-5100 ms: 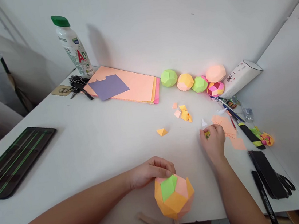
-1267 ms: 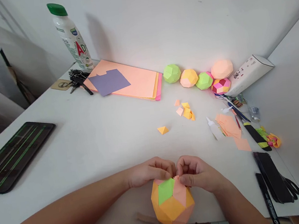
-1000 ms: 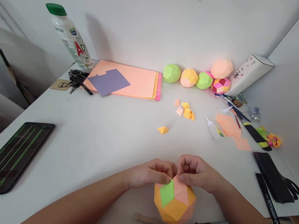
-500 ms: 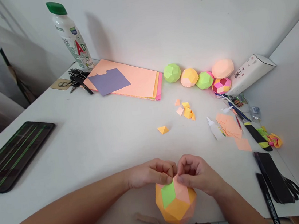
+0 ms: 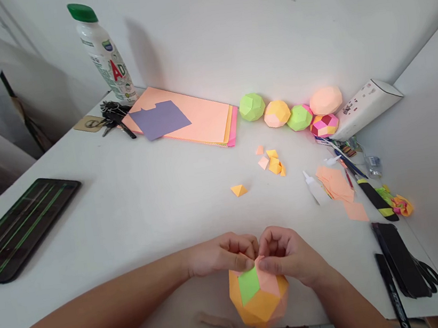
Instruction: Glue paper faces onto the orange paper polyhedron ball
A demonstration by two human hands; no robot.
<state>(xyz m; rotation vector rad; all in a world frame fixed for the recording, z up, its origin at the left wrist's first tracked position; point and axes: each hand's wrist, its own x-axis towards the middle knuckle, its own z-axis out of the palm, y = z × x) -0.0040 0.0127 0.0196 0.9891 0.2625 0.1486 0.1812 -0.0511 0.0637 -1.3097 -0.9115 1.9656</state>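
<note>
A faceted folded-paper ball (image 5: 260, 306), orange with pink and green panels, is at the table's front edge between my hands. My left hand (image 5: 231, 254) is closed, thumb and fingers pinching the ball's upper left rim near the green panel. Closed as well, my right hand (image 5: 283, 252) pinches the pink panel at the top right. The fingertips of both hands nearly meet, and what lies behind them is hidden. Beyond the hands lie a folded orange paper piece (image 5: 239, 190) and several small orange and pink pieces (image 5: 274, 165).
Finished paper balls (image 5: 252, 107) line the wall beside a white box (image 5: 368, 106). Paper sheets (image 5: 196, 116), keys (image 5: 115, 113) and a bottle (image 5: 106, 60) stand back left. A tablet (image 5: 25, 227) lies left; glue (image 5: 316, 189), pink paper squares (image 5: 335, 183), scissors (image 5: 429, 273) and a marker (image 5: 392, 292) lie right.
The paper ball has shifted and turned very slightly to the right under my fingers. Both hands keep their pinch in almost the same place.
</note>
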